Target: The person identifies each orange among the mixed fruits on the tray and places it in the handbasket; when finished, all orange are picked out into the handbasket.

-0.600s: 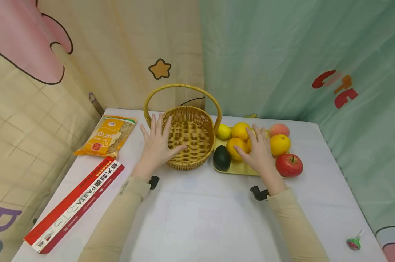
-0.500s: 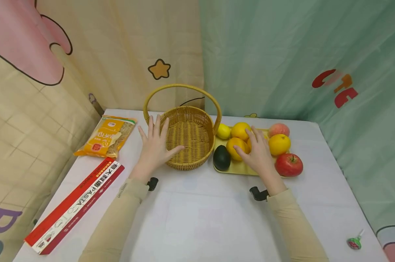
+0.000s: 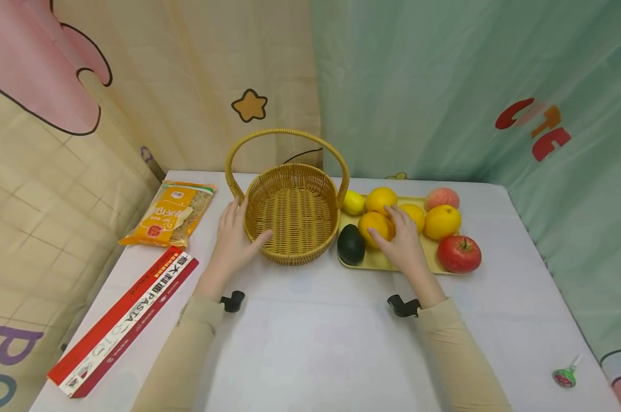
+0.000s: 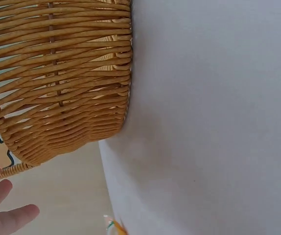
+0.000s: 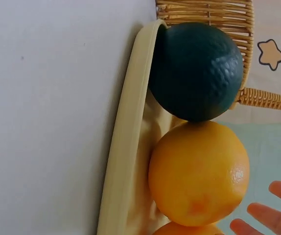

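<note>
A round wicker basket (image 3: 295,256) with a tall arched handle stands at the back middle. My left hand (image 3: 231,243) is at its left side, thumb apart from the fingers, which reach the rim; the left wrist view shows fingertips (image 4: 18,218) near the basket's weave (image 4: 62,88). To the right, a shallow yellow tray (image 3: 377,261) bears fruit. Over it hovers my right hand (image 3: 405,243), fingers spread, closest to an orange (image 3: 373,228). In the right wrist view that orange (image 5: 199,171) sits beside a dark avocado (image 5: 197,71), with fingertips (image 5: 265,215) above it.
Also on the tray are a lemon (image 3: 353,202), more oranges (image 3: 381,200), a peach (image 3: 441,198) and a red apple (image 3: 460,254). A noodle bag (image 3: 170,214) and a long pasta box (image 3: 127,320) lie left. A lollipop (image 3: 565,376) is near the right edge.
My left hand has moved left and down, from in front of the basket's opening to its left side. My right hand has come slightly lower over the oranges. The head view has shifted a little.
</note>
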{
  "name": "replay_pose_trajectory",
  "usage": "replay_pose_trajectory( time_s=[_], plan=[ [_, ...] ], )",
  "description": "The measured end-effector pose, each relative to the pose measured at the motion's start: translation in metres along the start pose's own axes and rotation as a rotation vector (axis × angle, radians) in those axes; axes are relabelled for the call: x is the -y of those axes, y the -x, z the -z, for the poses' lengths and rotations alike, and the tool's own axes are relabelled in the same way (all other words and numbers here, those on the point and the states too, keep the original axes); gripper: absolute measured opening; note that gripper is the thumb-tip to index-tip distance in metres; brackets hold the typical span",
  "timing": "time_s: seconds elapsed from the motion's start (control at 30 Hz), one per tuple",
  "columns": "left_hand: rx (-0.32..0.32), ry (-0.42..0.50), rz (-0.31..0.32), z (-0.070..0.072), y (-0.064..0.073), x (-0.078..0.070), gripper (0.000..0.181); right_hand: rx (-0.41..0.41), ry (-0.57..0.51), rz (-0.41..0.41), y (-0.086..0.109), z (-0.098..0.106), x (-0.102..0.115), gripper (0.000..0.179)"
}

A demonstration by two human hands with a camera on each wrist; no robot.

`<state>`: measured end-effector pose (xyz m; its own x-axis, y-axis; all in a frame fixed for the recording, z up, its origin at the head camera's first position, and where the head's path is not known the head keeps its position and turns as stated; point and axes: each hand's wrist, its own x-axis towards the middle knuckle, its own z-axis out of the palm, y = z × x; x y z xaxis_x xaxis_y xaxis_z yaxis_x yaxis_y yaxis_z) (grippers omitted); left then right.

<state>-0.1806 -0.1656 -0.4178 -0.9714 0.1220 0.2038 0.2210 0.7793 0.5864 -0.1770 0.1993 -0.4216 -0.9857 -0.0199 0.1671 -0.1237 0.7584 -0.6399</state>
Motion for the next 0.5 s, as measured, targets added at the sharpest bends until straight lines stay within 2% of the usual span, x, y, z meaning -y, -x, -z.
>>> replay_pose_trajectory(
  time_s=[0.2, 0.5],
  plan=[
    [-0.034, 0.107, 0.028, -0.004, 0.006, 0.008, 0.080, 0.024, -0.061, -0.071, -0.001, -0.004, 0.000, 0.066],
    [0.008, 0.266, 0.144, -0.013, 0.008, 0.015, 0.072, 0.043, -0.066, -0.109, -0.003, -0.011, 0.000, 0.066]
  ],
)
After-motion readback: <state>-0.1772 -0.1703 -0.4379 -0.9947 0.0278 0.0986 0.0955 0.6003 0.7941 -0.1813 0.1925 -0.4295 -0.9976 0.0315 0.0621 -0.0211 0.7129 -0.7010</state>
